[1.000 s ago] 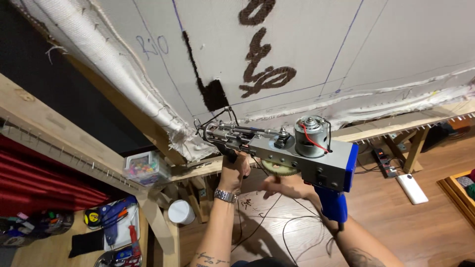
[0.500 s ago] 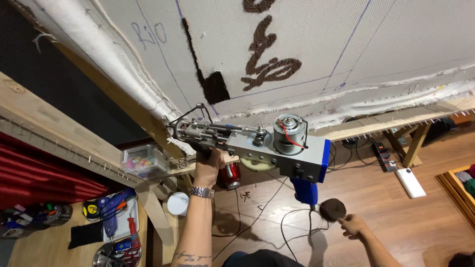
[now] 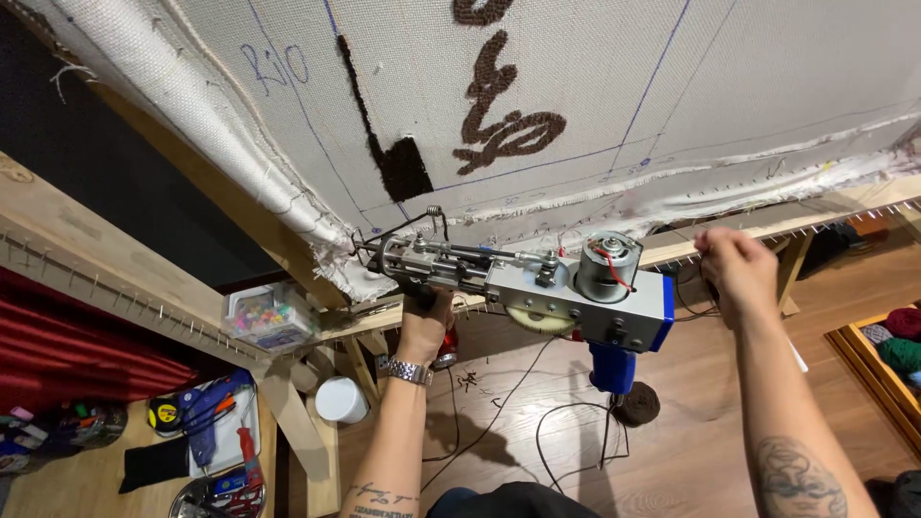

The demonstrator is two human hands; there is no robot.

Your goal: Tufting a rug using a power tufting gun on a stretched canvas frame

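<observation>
A left hand (image 3: 422, 321) is gripping a silver-and-blue tufting gun (image 3: 537, 288) just below the stretched backing cloth (image 3: 576, 86), while the right hand (image 3: 734, 269) is pinching a thin strand. Only a few dark brown tufted shapes (image 3: 504, 129) are finished; most of the cloth is standing bare.

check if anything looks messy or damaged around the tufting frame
The backing cloth has a frayed, ragged edge along the wooden frame, with loose threads. Yarn scraps lie on the floor below the tufting gun.
</observation>
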